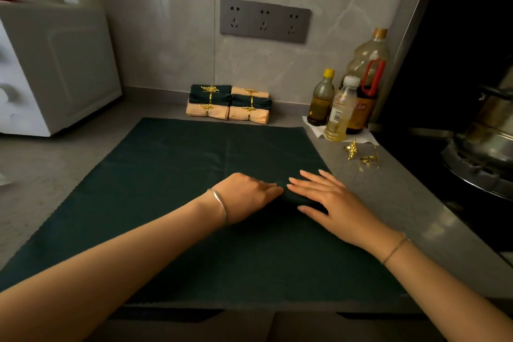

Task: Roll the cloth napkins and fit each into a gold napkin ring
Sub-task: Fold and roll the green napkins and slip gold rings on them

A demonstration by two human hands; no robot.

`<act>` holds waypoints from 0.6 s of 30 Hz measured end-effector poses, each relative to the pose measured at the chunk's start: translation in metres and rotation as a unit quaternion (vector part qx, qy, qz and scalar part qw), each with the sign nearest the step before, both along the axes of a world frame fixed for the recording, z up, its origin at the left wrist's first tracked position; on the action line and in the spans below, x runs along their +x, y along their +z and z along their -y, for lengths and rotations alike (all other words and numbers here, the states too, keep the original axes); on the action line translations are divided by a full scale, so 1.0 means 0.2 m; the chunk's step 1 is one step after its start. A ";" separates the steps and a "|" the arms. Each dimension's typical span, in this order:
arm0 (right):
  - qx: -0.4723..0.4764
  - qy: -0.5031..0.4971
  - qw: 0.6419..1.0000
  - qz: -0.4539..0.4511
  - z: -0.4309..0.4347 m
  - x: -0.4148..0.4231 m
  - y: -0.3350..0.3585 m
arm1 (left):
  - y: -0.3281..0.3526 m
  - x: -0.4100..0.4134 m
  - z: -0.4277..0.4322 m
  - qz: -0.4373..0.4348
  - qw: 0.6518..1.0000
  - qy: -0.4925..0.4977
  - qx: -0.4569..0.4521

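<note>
Rolling looks barely started: the green napkin point(180, 175) lies spread flat, a small roll at its 3 o'clock side. The left hand point(247, 197) pinches it, the right hand point(330, 197) rests flat on top. Next, roll evenly; the gold rings point(366, 157) wait at 2 o'clock.

Head view looks down and forward, near the countertop point(41, 172).

Setting: home kitchen.
Worktop: speckled grey stone counter point(388, 203), grey marbled wall tiles point(166, 36).
Appliances: white boxy countertop oven point(55, 64); metal gas burner ring point(477, 175) under steel pot point(497, 116).
Supplies: plastic cooking-oil and sauce bottles point(361, 78).
Fitting: dark grey triple socket plate point(265, 20).
</note>
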State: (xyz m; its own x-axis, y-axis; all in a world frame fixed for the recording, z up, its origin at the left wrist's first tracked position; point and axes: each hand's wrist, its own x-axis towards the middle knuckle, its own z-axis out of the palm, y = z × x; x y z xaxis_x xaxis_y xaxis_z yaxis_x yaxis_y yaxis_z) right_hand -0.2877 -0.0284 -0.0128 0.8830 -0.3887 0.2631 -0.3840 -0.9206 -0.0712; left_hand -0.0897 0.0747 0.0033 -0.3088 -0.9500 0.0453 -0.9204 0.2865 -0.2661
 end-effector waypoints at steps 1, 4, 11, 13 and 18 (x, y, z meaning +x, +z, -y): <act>-0.023 0.015 0.999 0.017 -0.02 -0.02 0.00 | -0.01 -0.01 -0.03 0.003 1.000 -0.009 0.001; -0.080 0.053 0.995 0.038 -0.06 -0.06 -0.03 | -0.06 -0.02 -0.07 -0.002 1.000 -0.017 0.013; 0.074 0.036 0.985 0.153 -0.05 -0.10 -0.07 | -0.08 0.11 -0.17 -0.177 0.981 -0.022 -0.080; 0.089 0.034 0.981 0.172 -0.04 -0.10 -0.07 | -0.08 0.16 -0.18 -0.228 0.968 -0.030 -0.095; 0.088 0.006 0.976 0.199 -0.04 -0.10 -0.06 | -0.10 0.19 -0.18 -0.325 0.938 -0.023 -0.117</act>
